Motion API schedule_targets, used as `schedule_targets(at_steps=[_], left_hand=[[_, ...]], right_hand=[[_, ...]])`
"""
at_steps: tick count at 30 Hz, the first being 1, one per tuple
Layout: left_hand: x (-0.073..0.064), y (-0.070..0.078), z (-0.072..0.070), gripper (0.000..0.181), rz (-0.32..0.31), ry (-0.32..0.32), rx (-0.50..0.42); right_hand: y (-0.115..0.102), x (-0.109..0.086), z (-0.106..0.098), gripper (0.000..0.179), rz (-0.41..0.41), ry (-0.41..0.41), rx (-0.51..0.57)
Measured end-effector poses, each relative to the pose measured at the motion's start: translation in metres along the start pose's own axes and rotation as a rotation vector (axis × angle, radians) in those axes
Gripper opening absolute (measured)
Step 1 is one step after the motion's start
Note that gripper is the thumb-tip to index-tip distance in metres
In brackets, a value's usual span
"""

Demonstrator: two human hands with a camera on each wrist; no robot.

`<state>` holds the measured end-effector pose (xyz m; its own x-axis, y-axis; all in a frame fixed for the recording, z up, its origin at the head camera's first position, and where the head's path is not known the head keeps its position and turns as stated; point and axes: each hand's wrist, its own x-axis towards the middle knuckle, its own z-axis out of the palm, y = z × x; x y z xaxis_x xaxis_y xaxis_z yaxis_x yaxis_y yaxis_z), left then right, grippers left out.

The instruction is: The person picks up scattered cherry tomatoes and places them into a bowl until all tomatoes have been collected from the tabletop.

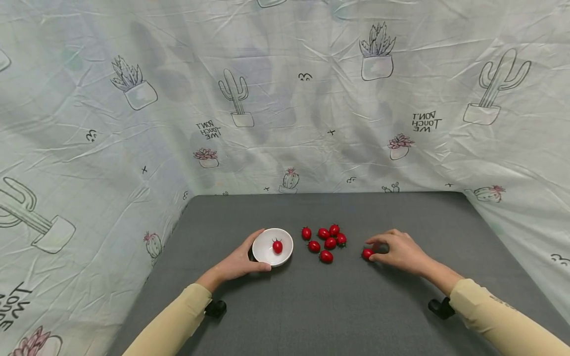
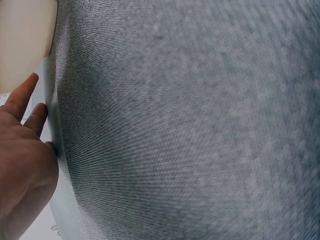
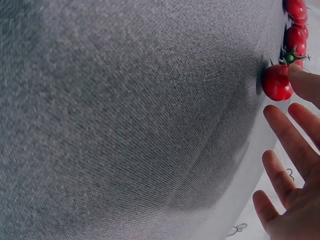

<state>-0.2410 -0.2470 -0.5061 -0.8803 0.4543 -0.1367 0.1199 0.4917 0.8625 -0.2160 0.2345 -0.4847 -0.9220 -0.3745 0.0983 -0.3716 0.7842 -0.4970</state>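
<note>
My left hand grips a small white bowl on the grey table, thumb at its near rim and fingers round its left side. One cherry tomato lies inside the bowl. In the left wrist view only the bowl's wall and my left hand show. My right hand pinches a lone cherry tomato that sits on the table. The right wrist view shows a fingertip touching that tomato. Several more tomatoes lie in a cluster between bowl and right hand.
The grey table is walled at the back and both sides by a creased cloth printed with cacti. Black camera mounts sit under each wrist. More clustered tomatoes show at the right wrist view's top edge.
</note>
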Motion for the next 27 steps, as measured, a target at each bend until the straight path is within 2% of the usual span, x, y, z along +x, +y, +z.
schedule_targets(at_steps=[16, 27], left_hand=[[0.0005, 0.0006, -0.0005, 0.110, -0.007, -0.005, -0.004], [0.0007, 0.0006, -0.0011, 0.109, -0.008, -0.010, -0.006]], right_hand=[[-0.0075, 0.0005, 0.0005, 0.032, 0.040, -0.003, 0.019], [-0.0049, 0.0026, 0.0049, 0.025, 0.036, -0.006, 0.011]])
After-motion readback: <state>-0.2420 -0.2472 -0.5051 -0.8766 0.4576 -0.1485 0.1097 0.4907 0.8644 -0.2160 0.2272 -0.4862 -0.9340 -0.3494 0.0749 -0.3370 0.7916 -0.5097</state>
